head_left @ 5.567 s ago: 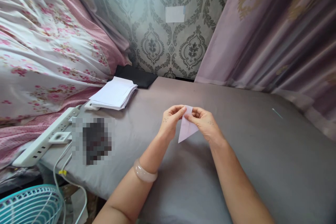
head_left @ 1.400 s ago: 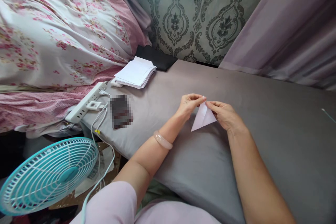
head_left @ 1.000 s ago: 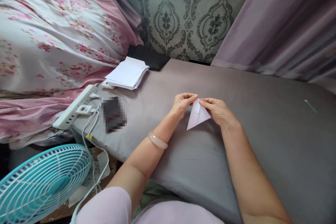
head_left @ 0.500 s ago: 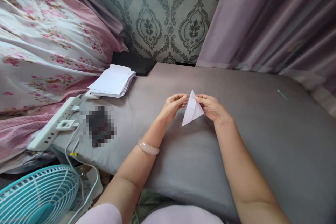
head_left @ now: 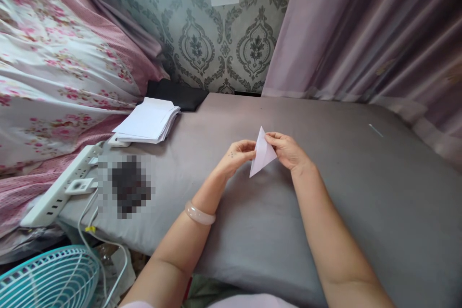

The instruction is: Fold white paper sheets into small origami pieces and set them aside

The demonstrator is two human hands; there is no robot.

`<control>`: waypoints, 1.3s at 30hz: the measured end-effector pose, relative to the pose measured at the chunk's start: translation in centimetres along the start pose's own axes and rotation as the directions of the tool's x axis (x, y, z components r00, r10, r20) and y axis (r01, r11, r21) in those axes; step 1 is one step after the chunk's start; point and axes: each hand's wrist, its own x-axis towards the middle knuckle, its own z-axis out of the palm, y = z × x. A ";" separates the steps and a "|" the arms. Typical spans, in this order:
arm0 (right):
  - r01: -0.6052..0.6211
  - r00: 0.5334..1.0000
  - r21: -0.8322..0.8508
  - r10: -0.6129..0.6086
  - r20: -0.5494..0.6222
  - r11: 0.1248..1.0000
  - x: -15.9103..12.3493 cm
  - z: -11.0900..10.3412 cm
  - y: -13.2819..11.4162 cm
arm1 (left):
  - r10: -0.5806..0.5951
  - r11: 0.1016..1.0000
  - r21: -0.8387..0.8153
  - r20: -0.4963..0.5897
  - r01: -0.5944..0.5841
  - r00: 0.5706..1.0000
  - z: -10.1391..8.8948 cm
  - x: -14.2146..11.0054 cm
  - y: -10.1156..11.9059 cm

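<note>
Between my hands, above the grey-covered surface, is a small white sheet of paper [head_left: 263,155] folded into a triangle with its point up. My right hand [head_left: 288,150] pinches its upper right side, thumb in front. My left hand [head_left: 238,155] has its fingertips closed on the paper's left edge. A pale bangle [head_left: 199,213] circles my left wrist. The fingers behind the paper are partly hidden.
A stack of white paper [head_left: 146,121] lies at the back left, by a black flat item [head_left: 176,95]. A power strip [head_left: 59,187] with plugs and cables runs along the left edge. A turquoise fan [head_left: 50,276] stands lower left. A blurred dark object [head_left: 130,186] lies near the strip.
My left fingers, slightly apart from the paper before, now grip its left edge. My right hand keeps its pinch. The view has tilted and shifted a little.
</note>
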 end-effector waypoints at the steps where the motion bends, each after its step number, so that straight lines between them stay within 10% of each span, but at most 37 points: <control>1: 0.038 0.999 -0.029 -0.038 0.001 0.999 -0.1 0.1 0.0 | -0.020 1.000 0.009 0.040 0.020 0.999 0.0 -0.1 -0.1; 6: 0.256 0.965 -0.172 -0.241 0.105 0.951 -0.9 1.2 -0.4 | -0.106 0.993 0.069 0.148 0.096 0.983 0.2 -0.2 -0.5; 11: 0.400 0.914 -0.358 -0.395 0.091 0.844 -1.1 2.4 -0.4 | -0.001 0.997 0.073 -0.140 0.011 0.990 0.4 0.5 -1.0; 14: 0.401 0.899 -0.518 -0.434 0.064 0.755 -1.1 3.4 0.4 | 0.148 0.984 0.146 -0.311 -0.107 0.939 -0.3 1.0 -1.5; 22: 0.286 0.872 -0.811 -0.489 0.000 0.510 -1.7 5.1 1.7 | 0.287 0.945 0.259 -0.352 -0.202 0.891 -1.0 1.3 -2.0; 30: 0.390 0.855 -0.730 -0.515 0.061 0.561 -0.5 3.3 2.0 | -0.039 0.973 -0.222 -0.393 -0.054 0.919 -1.4 1.3 -0.5; 39: 0.536 0.807 -0.704 -0.526 0.267 0.465 -0.4 2.5 1.8 | -0.089 0.964 -0.265 -0.285 0.011 0.954 -2.2 1.2 0.2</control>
